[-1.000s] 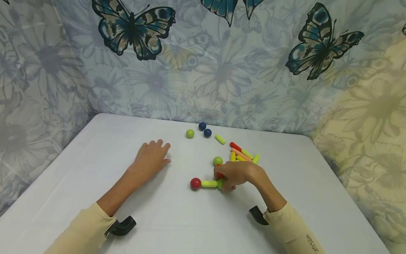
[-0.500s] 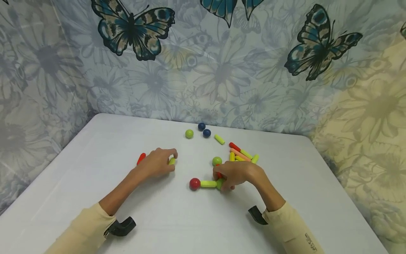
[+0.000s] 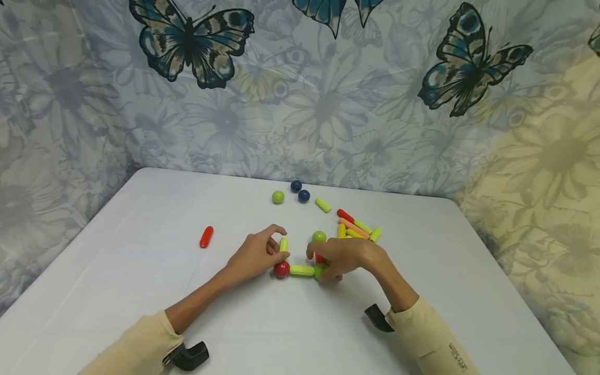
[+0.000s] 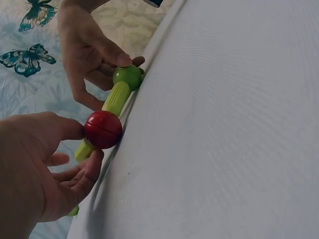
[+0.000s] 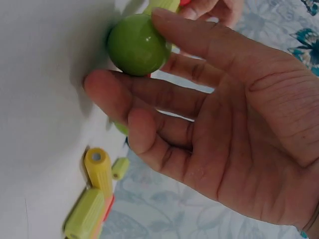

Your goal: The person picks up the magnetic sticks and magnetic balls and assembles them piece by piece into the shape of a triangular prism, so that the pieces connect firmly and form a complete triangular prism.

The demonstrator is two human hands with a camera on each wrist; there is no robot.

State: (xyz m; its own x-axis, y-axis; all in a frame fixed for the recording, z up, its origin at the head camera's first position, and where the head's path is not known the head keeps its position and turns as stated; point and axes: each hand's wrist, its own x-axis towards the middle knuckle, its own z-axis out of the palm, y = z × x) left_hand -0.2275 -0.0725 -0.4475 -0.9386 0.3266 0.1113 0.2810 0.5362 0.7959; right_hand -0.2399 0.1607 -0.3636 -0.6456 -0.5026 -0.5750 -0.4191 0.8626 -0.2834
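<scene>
My left hand pinches a yellow-green rod at the red ball. In the left wrist view the thumb touches that ball and the fingertips lie along the rod. Another yellow-green rod joins the red ball to a green ball. My right hand holds this green ball between thumb and fingers. A red rod, partly hidden by the right hand, leads back towards a second green ball.
Behind the right hand lies a pile of rods, among them a peach rod and a yellow rod. A loose red rod is at the left. Farther back are a green ball, two blue balls and a yellow-green rod.
My left hand has picked up a yellow-green rod and carried it right to the red ball, uncovering the loose red rod. The right hand stays on the green ball.
</scene>
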